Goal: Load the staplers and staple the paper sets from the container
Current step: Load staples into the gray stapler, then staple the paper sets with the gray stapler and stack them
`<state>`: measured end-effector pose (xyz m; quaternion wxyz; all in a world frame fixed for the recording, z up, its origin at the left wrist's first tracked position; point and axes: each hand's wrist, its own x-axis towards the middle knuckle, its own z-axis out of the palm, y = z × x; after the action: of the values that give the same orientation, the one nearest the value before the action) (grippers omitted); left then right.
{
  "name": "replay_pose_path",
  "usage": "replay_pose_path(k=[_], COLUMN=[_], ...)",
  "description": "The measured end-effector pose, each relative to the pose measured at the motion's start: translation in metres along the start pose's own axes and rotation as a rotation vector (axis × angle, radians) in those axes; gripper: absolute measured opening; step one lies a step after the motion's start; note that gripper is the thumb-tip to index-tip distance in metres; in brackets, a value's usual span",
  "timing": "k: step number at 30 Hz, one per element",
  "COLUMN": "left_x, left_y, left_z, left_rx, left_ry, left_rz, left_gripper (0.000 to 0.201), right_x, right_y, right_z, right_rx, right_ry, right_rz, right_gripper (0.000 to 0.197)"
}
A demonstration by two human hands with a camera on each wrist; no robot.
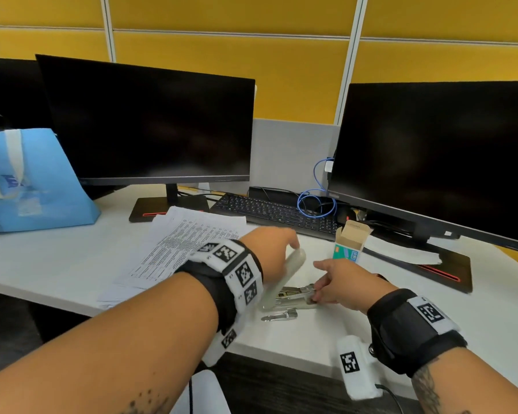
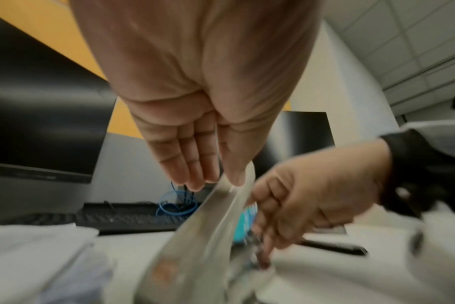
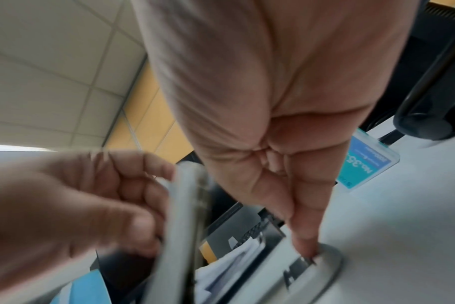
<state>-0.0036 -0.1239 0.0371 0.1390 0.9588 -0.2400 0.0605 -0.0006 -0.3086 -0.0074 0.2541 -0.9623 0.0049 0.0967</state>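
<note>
A pale stapler (image 1: pixel 293 271) lies open on the white desk (image 1: pixel 57 264), its lid raised and the metal magazine (image 1: pixel 296 291) bare. My left hand (image 1: pixel 281 243) pinches the lid's tip between thumb and fingers (image 2: pixel 195 176). My right hand (image 1: pixel 320 289) pinches at the magazine's front end, its fingertips (image 3: pixel 305 247) down on the metal. Whether staples sit between those fingers is hidden. An open teal staple box (image 1: pixel 348 249) stands just behind the hands. A fanned pile of printed paper sets (image 1: pixel 186 243) lies under my left forearm.
A small loose metal piece (image 1: pixel 278 315) lies in front of the stapler. Behind are a black keyboard (image 1: pixel 275 213), two dark monitors (image 1: pixel 150 124) (image 1: pixel 437 156) and a blue cable (image 1: pixel 314 201). A blue bag (image 1: pixel 33 180) stands far left. The desk edge (image 1: pixel 281 358) runs close below the stapler.
</note>
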Motion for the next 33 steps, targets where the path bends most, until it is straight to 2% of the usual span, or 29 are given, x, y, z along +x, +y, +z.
replay_pose_path(k=[2, 5, 8, 12, 15, 17, 19, 22, 26, 28, 33], left_x=[-0.005, -0.011, -0.017, -0.026, -0.031, -0.037, -0.044, -0.059, -0.073, -0.075, -0.077], left_y=[0.004, 0.005, 0.003, -0.007, -0.032, -0.055, -0.080, -0.104, -0.115, -0.118, -0.128], left_z=[0.018, 0.037, 0.049, 0.046, 0.026, 0.012, 0.007, 0.010, 0.023, 0.025, 0.026], left_rx=[-0.020, 0.075, 0.072, -0.036, -0.147, -0.134, -0.035, 0.027, -0.100, -0.159, -0.171], left_ry=[-0.049, -0.178, -0.259, -0.187, -0.010, 0.014, -0.094, -0.254, -0.192, -0.147, -0.127], left_rz=[0.005, 0.029, 0.019, -0.002, -0.099, -0.186, -0.253, -0.276, -0.268, -0.268, -0.258], left_gripper=[0.039, 0.042, 0.049, 0.049, 0.047, 0.049, 0.057, 0.072, 0.056, 0.049, 0.032], right_x=[0.000, -0.007, -0.017, -0.018, -0.015, -0.014, -0.011, -0.005, -0.001, -0.002, -0.004], right_y=[0.002, 0.002, -0.004, -0.013, -0.019, -0.023, -0.025, -0.025, -0.039, -0.053, -0.085], right_z=[-0.001, -0.007, -0.006, 0.002, 0.001, -0.003, -0.006, -0.003, 0.008, 0.013, 0.031], right_rx=[0.045, 0.122, -0.012, -0.140, -0.202, -0.280, -0.351, -0.351, -0.278, -0.201, 0.044], right_ry=[0.019, -0.002, -0.050, 0.066, 0.101, 0.108, 0.117, 0.200, 0.375, 0.408, 0.284], right_rz=[0.009, 0.023, -0.058, -0.074, -0.005, 0.042, 0.077, 0.109, 0.050, -0.022, -0.152], right_gripper=[0.078, 0.069, 0.052, 0.037, 0.033, 0.034, 0.036, 0.040, 0.056, 0.059, 0.044])
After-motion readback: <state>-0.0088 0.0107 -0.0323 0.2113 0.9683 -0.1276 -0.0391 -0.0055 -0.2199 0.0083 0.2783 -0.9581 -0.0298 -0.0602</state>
